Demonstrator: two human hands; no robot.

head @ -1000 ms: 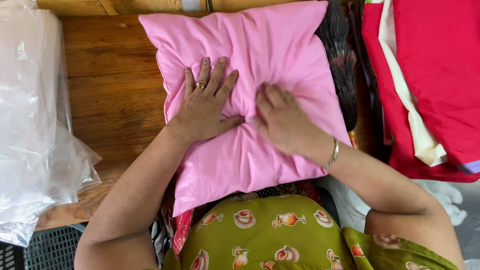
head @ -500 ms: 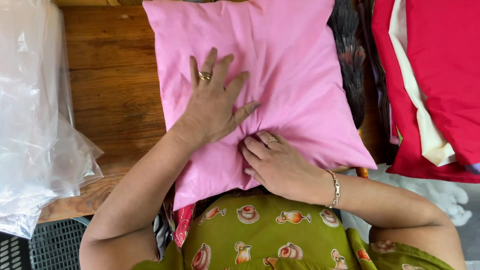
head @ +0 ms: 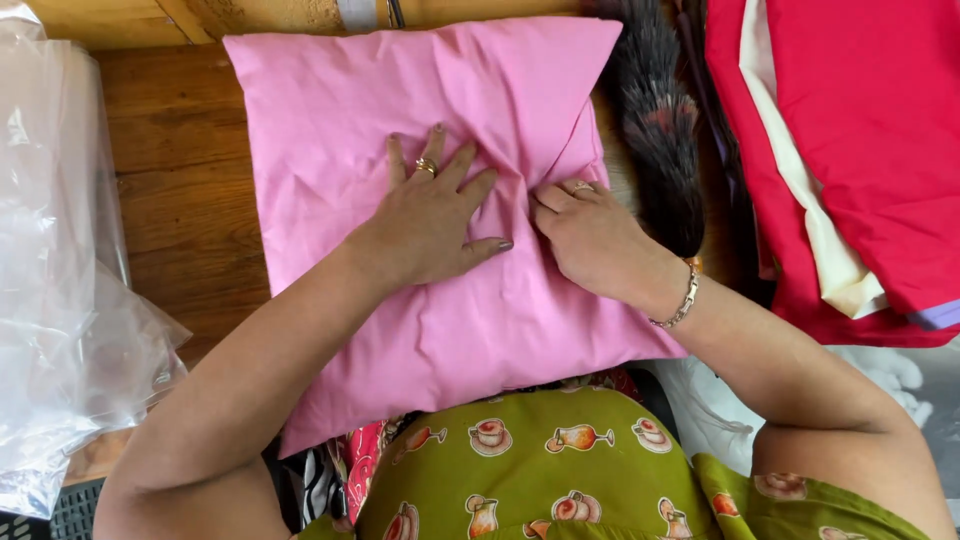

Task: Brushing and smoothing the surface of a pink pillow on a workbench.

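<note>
A pink stuffed pillow lies on a wooden table, its near edge over my lap. My left hand presses flat on the pillow's middle, fingers spread, a ring on one finger. Just to its right, my right hand has its fingers curled into a fold of the pink cover near the pillow's right side; a bracelet sits on that wrist. The fingertips of the right hand are hidden in the fabric.
Clear plastic bags are heaped at the left edge of the table. Red and cream folded cloth is stacked at the right. A dark furry thing lies between the pillow and the cloth.
The pillow has slid toward the left and nearer. My right hand dipped to the pillow's lower edge and has come back up to its right side, gathering a fold. My left hand stayed pressed flat.
</note>
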